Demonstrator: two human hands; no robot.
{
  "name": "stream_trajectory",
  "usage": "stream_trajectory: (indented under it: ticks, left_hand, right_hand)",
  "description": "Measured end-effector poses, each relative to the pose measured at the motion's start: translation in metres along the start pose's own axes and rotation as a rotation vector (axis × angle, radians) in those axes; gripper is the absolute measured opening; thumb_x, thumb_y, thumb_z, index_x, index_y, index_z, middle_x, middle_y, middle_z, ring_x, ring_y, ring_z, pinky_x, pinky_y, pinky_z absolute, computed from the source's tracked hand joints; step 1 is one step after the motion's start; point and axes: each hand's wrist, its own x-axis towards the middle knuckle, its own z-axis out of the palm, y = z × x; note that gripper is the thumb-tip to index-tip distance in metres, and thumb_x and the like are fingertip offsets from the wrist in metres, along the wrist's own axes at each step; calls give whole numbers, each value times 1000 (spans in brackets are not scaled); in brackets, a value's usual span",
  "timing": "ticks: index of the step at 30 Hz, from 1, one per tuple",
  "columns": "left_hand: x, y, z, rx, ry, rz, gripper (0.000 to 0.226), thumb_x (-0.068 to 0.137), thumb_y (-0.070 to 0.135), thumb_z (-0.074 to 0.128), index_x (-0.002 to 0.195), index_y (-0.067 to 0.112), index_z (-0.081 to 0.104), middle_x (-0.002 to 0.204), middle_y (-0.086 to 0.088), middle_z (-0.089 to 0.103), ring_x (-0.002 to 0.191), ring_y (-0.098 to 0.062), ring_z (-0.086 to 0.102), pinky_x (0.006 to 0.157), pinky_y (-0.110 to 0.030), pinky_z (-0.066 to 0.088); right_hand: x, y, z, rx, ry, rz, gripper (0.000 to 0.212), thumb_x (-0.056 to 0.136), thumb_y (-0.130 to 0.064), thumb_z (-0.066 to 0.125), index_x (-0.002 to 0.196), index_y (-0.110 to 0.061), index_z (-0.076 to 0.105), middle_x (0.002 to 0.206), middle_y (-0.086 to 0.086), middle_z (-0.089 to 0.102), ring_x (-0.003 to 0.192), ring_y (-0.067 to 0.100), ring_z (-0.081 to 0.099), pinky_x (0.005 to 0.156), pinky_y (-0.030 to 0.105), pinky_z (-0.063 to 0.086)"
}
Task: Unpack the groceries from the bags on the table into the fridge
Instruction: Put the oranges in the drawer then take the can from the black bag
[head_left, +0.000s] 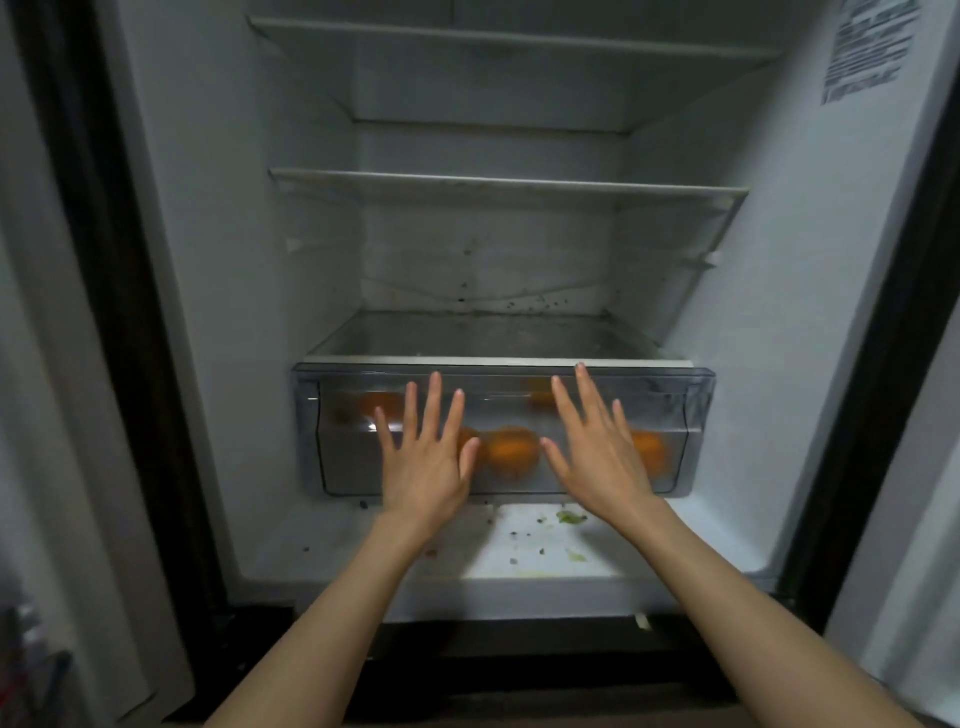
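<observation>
The fridge stands open in front of me, with a clear plastic crisper drawer (696, 415) at the bottom of its compartment. Several oranges (511, 451) lie inside the drawer, blurred behind its front. My left hand (426, 457) is flat against the drawer front, fingers straight and spread. My right hand (597, 447) lies flat on the drawer front to the right, fingers also spread. Neither hand holds anything. The drawer looks pushed in under the glass shelf (488, 338).
Two white shelves (509, 184) above the drawer hold nothing. The fridge floor (524, 545) below the drawer carries crumbs and green scraps. The door frame (119, 312) runs down the left, a printed label (867, 47) sits on the right inner wall.
</observation>
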Motion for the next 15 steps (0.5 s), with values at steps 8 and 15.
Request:
stream_trajectory:
  ticks: [8,15]
  left_hand:
    - [9,-3,0,-44,-181,-40,57,99,47,15,149,28,-5,156,1,-21,142,-24,-21,110,-56,-11]
    - [-53,5,-25,-77,-175,-20,59,98,47,21,149,30,-4,156,2,-20,141,-23,-25,112,-54,-10]
  right_hand:
    - [9,4,14,6,-113,32,66,98,-44,33,150,-26,-4,156,1,-21,145,20,-13,116,47,-3]
    - [-45,-15,-1,43,-137,-40,63,98,-43,31,150,-28,-3,158,0,-14,145,17,-15,115,47,-7]
